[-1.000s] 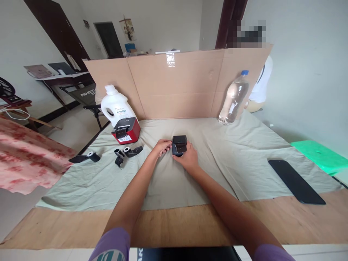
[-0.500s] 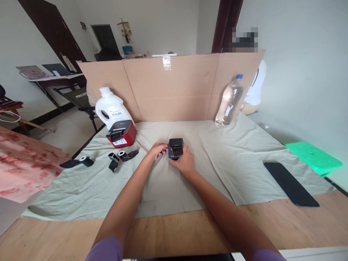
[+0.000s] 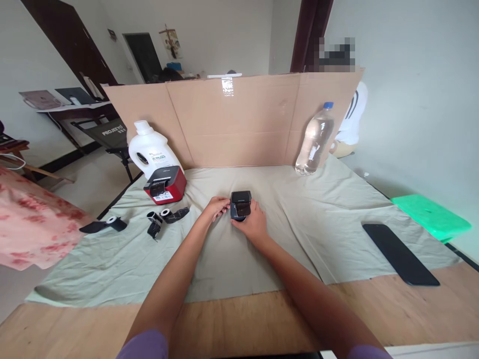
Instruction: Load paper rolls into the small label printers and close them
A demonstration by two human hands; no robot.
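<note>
A small black printer (image 3: pixel 241 196) stands on the cloth in front of me, with a dark glossy strip (image 3: pixel 242 209) hanging from its front. My right hand (image 3: pixel 253 222) wraps round its right side and front, thumb along the lower edge. At the printer's left edge is my left hand (image 3: pixel 219 207), its fingers bunched together and the tips at or against the casing. Whatever those fingers pinch, if anything, is hidden. Further left sit three rolls of black strip, one (image 3: pixel 117 223) apart from the other two, a roll (image 3: pixel 153 219) and a roll (image 3: pixel 166 214).
Back left, a red and black printer (image 3: pixel 174 187) stands before a white jug (image 3: pixel 155 144). A clear bottle (image 3: pixel 316 142) leans against the cardboard screen (image 3: pixel 239 119). A black phone-like slab (image 3: pixel 398 254) lies right, near a green lid (image 3: pixel 430 217). Someone in a white sleeve (image 3: pixel 352 114) is behind.
The whole view has shifted slightly. Both hands stay at the small black printer with hardly any change in their grip.
</note>
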